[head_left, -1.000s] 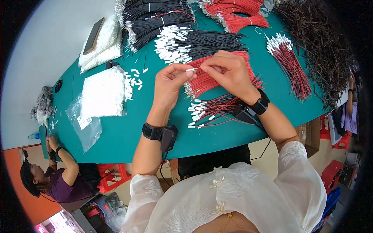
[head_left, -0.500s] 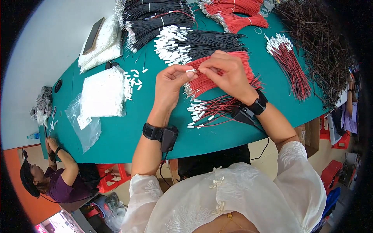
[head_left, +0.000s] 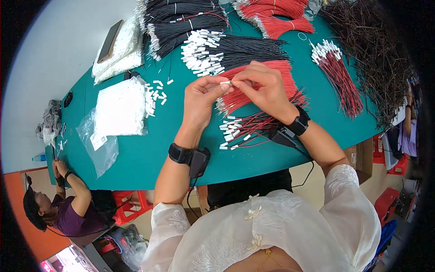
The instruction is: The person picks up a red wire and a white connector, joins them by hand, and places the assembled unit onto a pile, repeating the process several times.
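Note:
Between the thumb and index finger of my left hand [head_left: 202,97] is a small white connector housing [head_left: 225,83]. My right hand [head_left: 265,88] is closed in a pinch, its fingertips right against the housing's right end. Whatever thin piece those fingertips hold is too small and covered to make out. Both hands are above a bundle of red wires [head_left: 283,75] with bare metal ends. Just beyond them lie black wires [head_left: 249,49] with white housings on their left ends. Nearer me, below my right hand, is a loose group of dark red wires [head_left: 258,123] with white housings.
A clear bag of white housings [head_left: 120,109] lies left, with loose housings [head_left: 155,97] beside it. More black bundles [head_left: 190,27] and red bundles [head_left: 281,22] are at the back. To the right are a housed red bundle [head_left: 340,81] and a dark wire heap [head_left: 367,54]. A co-worker [head_left: 68,204] sits left.
The white housing in my left hand has shifted slightly right, closer to my right fingertips. Both hands keep their pinch, and the bundles on the table lie as before.

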`<move>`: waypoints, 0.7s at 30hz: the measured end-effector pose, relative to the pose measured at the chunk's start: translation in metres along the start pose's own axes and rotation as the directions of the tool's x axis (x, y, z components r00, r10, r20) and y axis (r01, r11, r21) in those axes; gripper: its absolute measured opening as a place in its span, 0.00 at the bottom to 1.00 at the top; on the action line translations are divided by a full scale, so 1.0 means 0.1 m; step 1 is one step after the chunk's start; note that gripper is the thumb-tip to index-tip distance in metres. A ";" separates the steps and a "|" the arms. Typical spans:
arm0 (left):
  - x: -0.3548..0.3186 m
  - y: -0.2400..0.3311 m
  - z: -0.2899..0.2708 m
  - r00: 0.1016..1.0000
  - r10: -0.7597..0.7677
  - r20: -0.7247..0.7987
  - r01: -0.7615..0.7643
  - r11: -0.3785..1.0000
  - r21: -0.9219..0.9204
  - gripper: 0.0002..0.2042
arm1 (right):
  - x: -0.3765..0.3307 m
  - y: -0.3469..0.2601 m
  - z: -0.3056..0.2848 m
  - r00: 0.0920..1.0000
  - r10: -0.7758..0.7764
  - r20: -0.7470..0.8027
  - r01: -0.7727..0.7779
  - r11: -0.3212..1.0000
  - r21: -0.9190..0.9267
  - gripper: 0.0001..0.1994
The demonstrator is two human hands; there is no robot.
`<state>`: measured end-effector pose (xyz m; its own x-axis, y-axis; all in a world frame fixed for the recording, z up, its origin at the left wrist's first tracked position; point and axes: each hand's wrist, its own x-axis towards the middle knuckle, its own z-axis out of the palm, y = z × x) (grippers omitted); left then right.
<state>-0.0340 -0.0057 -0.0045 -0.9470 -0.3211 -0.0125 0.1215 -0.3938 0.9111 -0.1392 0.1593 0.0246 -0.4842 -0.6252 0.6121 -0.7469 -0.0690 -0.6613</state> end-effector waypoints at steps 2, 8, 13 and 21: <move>0.00 -0.01 -0.01 1.000 -0.002 0.003 0.002 1.000 0.005 0.07 | 0.00 0.02 0.01 1.000 -0.017 -0.003 0.017 1.000 -0.003 0.03; 0.01 0.03 -0.01 1.000 0.007 0.009 -0.007 0.999 0.033 0.07 | 0.01 0.07 -0.02 0.998 -0.012 0.056 0.013 1.000 -0.018 0.04; 0.05 0.11 -0.13 0.985 0.149 -0.085 -0.142 0.986 0.090 0.07 | 0.08 0.19 -0.05 0.988 -0.120 0.098 0.123 0.992 -0.027 0.08; 0.12 0.09 -0.18 0.941 0.274 -0.196 -0.215 0.937 0.276 0.07 | 0.19 -0.02 -0.36 0.984 -0.025 0.175 0.049 0.989 -0.138 0.08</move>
<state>-0.0387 -0.0288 -0.0037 -0.7998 -0.5794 0.1569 0.2353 -0.0622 0.9699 -0.1629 0.1759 0.0532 -0.3783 -0.7500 0.5426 -0.8256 0.0082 -0.5642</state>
